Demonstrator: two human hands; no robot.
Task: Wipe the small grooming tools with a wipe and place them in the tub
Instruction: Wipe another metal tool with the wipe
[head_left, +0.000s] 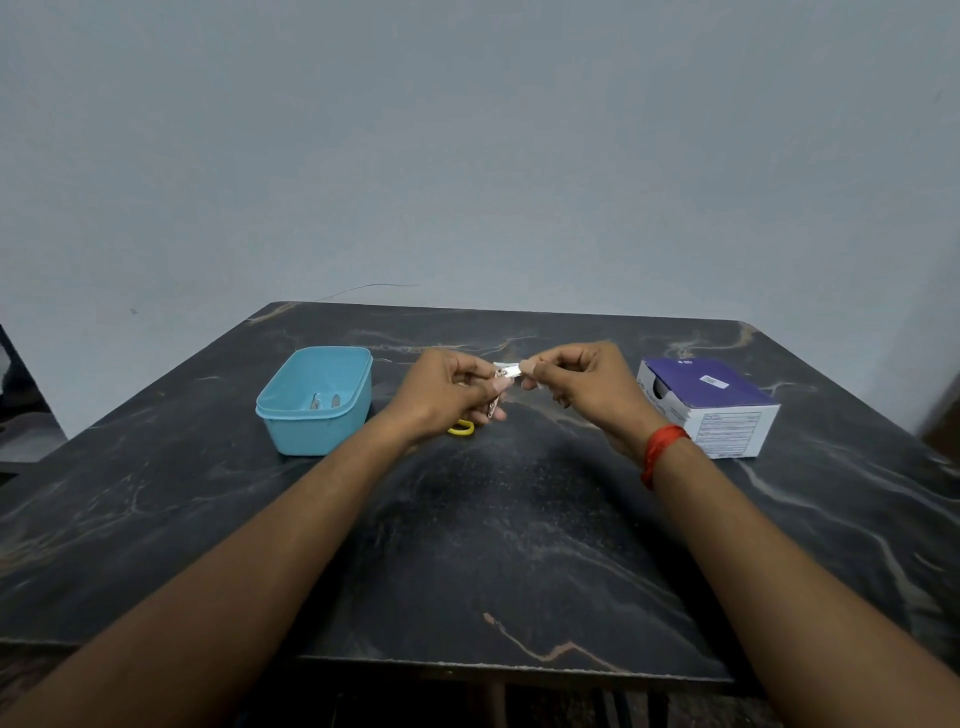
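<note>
Head view, looking down over both forearms at a dark marbled bench (467, 545) set against a pale wall (467, 130). Both hands are raised together above the middle of the bench. The left hand (441, 395) has its fingers closed on a small metal clipper (496, 395), which hangs at a slant with its lower end pointing down toward the bench. The right hand (582, 384) pinches a small white wipe (509, 370) between thumb and fingertips, and the wipe is pressed right against the upper end of the clipper. So the two hands meet at that spot, thumbs nearly touching.

Just under the left hand, a yellow loop (461, 428) lies on the bench, half hidden by the wrist; what it belongs to I cannot tell.

To the left sits the light blue tub (291, 415), open on top, near the left hand but apart from it. Inside it rest two small metal tools (324, 400), lying side by side on the bottom; they are too small to name.

To the right stands a white and purple box (717, 410), close behind the right wrist. Its label is too blurred to read. A red band (662, 452) circles that right wrist.

The near half of the bench is bare dark stone with pale veins.
</note>
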